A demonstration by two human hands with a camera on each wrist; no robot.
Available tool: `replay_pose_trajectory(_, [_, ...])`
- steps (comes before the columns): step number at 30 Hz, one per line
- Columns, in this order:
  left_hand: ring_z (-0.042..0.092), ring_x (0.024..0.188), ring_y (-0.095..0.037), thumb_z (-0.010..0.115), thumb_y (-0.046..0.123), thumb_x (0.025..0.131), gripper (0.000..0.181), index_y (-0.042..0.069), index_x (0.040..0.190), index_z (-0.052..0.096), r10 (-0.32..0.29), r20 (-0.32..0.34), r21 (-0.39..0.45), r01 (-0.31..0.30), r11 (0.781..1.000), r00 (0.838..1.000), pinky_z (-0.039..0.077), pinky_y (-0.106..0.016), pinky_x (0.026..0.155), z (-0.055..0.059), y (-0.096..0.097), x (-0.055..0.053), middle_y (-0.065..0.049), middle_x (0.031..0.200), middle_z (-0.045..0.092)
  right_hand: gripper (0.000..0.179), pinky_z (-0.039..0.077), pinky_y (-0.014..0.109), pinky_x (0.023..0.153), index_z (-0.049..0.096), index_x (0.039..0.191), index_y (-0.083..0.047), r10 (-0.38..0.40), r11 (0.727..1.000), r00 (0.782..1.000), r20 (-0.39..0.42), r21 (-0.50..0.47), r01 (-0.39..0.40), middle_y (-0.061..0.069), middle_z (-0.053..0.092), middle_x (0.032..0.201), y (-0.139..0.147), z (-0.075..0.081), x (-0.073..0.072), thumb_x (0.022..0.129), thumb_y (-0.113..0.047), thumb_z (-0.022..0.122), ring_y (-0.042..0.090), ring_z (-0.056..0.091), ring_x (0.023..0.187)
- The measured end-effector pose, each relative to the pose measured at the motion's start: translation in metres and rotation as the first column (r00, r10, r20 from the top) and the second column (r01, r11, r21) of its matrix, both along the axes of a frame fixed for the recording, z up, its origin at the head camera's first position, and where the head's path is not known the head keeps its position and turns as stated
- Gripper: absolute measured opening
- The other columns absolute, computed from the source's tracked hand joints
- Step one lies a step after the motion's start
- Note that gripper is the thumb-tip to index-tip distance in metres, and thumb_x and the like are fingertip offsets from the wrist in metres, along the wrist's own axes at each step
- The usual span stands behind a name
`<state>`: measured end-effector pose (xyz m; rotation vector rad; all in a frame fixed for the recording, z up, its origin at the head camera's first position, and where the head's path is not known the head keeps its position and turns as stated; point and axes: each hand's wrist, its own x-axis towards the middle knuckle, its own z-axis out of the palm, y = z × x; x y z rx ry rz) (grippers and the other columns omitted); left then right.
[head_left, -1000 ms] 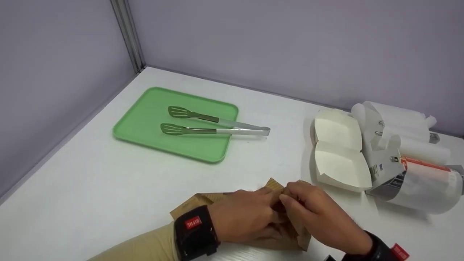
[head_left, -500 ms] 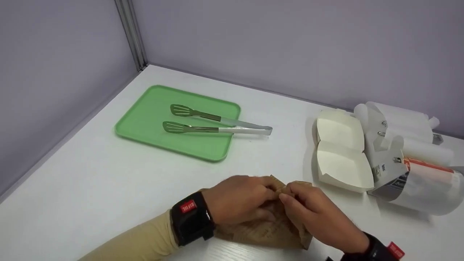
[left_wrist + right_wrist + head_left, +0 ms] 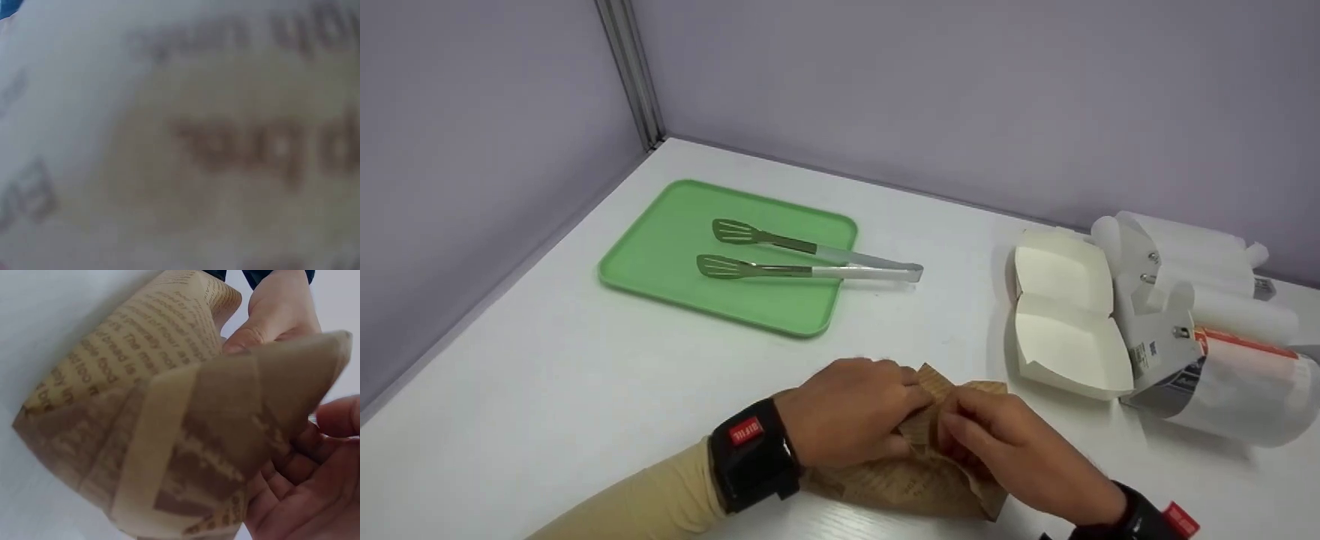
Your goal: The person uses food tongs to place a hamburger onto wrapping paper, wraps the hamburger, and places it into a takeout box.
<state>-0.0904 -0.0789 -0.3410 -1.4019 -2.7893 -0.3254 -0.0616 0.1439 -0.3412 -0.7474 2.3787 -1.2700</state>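
Note:
Brown printed wrapping paper [image 3: 915,480], folded and creased, lies at the front of the table between both hands. The left hand [image 3: 847,416] grips its left part, fingers bent over the top with the thumb below. From the other side, the right hand [image 3: 1024,450] holds the paper's right fold with curled fingers and thumb. In the right wrist view a raised flap of the paper [image 3: 219,410] partly covers the right hand's fingers [image 3: 281,478], and the left thumb shows behind it. Blurred printed paper [image 3: 225,146] fills the left wrist view. Whatever the paper encloses is hidden.
A green tray [image 3: 652,255] sits at the back left, with slotted metal tongs [image 3: 862,272] lying across it, handles past its edge. To the right stand an opened white clamshell box [image 3: 1069,337] and a holder with plastic rolls [image 3: 1252,382]. Walls border the table.
The left hand has drawn back and up slightly from inside the paper, and its left flap is now folded down under that hand. The right hand stays at the right fold, lowering slightly.

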Motion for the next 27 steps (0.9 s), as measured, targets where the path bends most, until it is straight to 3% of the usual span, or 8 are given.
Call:
replay_pose_trajectory(6, [0.053,0.077,-0.006,0.076,0.02,0.087,0.023,0.019,0.107,0.067,-0.059,-0.036,0.072,0.062,0.996,0.998,0.043,-0.019,0.063,0.006,-0.002,0.004,0.008,0.09,0.062,0.004,0.055,0.025,0.06,0.064,0.103,-0.011,0.076,0.996,0.997,0.027,-0.048,-0.074,0.007,0.066,0.096,0.005,-0.006,0.0,0.099,-0.012,0.063,0.003,0.061,0.073])
replay_pose_trajectory(9, [0.058,0.081,-0.006,0.074,0.016,0.088,0.014,0.021,0.101,0.071,-0.104,-0.07,0.102,0.111,0.989,0.992,0.046,-0.018,0.067,0.006,-0.004,0.005,0.008,0.096,0.066,0.007,0.054,0.024,0.06,0.064,0.102,-0.015,0.1,0.993,0.994,-0.042,-0.056,-0.102,0.004,0.066,0.096,0.005,-0.009,0.001,0.097,-0.011,0.067,0.002,0.06,0.075])
replay_pose_trajectory(13, [0.062,0.088,-0.006,0.07,0.014,0.09,0.013,0.025,0.094,0.076,-0.138,-0.053,0.078,0.142,0.987,0.989,0.049,-0.018,0.072,0.007,-0.005,0.006,0.009,0.102,0.069,0.01,0.053,0.022,0.066,0.064,0.099,-0.024,0.095,0.995,0.976,-0.195,0.024,-0.092,-0.007,0.062,0.097,0.001,-0.013,0.005,0.095,-0.019,0.072,0.001,0.057,0.082])
replay_pose_trajectory(16, [0.061,0.089,-0.005,0.067,0.014,0.09,0.015,0.025,0.092,0.078,-0.139,-0.039,0.056,0.141,0.988,0.99,0.05,-0.019,0.073,0.007,-0.004,0.007,0.01,0.103,0.068,0.013,0.048,0.02,0.073,0.062,0.096,-0.031,0.088,0.992,0.941,-0.327,0.112,-0.054,-0.016,0.056,0.101,-0.001,-0.016,0.008,0.093,-0.027,0.074,0.001,0.052,0.089])
replay_pose_trajectory(20, [0.059,0.08,-0.003,0.068,0.019,0.09,0.009,0.024,0.087,0.075,-0.128,-0.105,0.055,0.134,0.989,0.986,0.049,-0.02,0.069,0.005,-0.002,0.008,0.012,0.093,0.066,0.02,0.036,0.022,0.078,0.056,0.092,-0.032,0.073,0.984,0.865,-0.497,0.176,0.018,-0.02,0.048,0.099,-0.002,-0.022,0.011,0.091,-0.032,0.076,0.001,0.043,0.094])
replay_pose_trajectory(22, [0.056,0.074,-0.002,0.07,0.023,0.09,0.005,0.023,0.086,0.073,-0.126,-0.136,0.055,0.134,0.989,0.983,0.049,-0.019,0.067,0.004,-0.001,0.008,0.013,0.087,0.065,0.02,0.034,0.022,0.082,0.056,0.098,-0.032,0.051,0.979,0.84,-0.54,0.194,0.066,-0.021,0.049,0.105,-0.002,-0.025,0.013,0.091,-0.036,0.075,0.001,0.041,0.101])
replay_pose_trajectory(24, [0.053,0.071,-0.001,0.073,0.028,0.089,0.007,0.023,0.086,0.071,-0.122,-0.137,0.054,0.131,0.99,0.983,0.048,-0.019,0.066,0.003,-0.001,0.008,0.013,0.084,0.063,0.023,0.036,0.022,0.087,0.057,0.108,-0.033,0.037,0.973,0.837,-0.546,0.211,0.095,-0.021,0.051,0.116,-0.002,-0.028,0.014,0.092,-0.04,0.072,0.001,0.041,0.109])
replay_pose_trajectory(27, [0.052,0.071,-0.001,0.077,0.033,0.088,0.013,0.023,0.086,0.069,-0.107,-0.112,0.054,0.113,0.992,0.988,0.047,-0.018,0.067,0.002,-0.002,0.007,0.013,0.084,0.063,0.04,0.042,0.024,0.098,0.052,0.129,-0.038,0.018,0.962,0.869,-0.495,0.247,0.12,-0.022,0.048,0.135,-0.002,-0.029,0.017,0.094,-0.048,0.067,0.0,0.042,0.123])
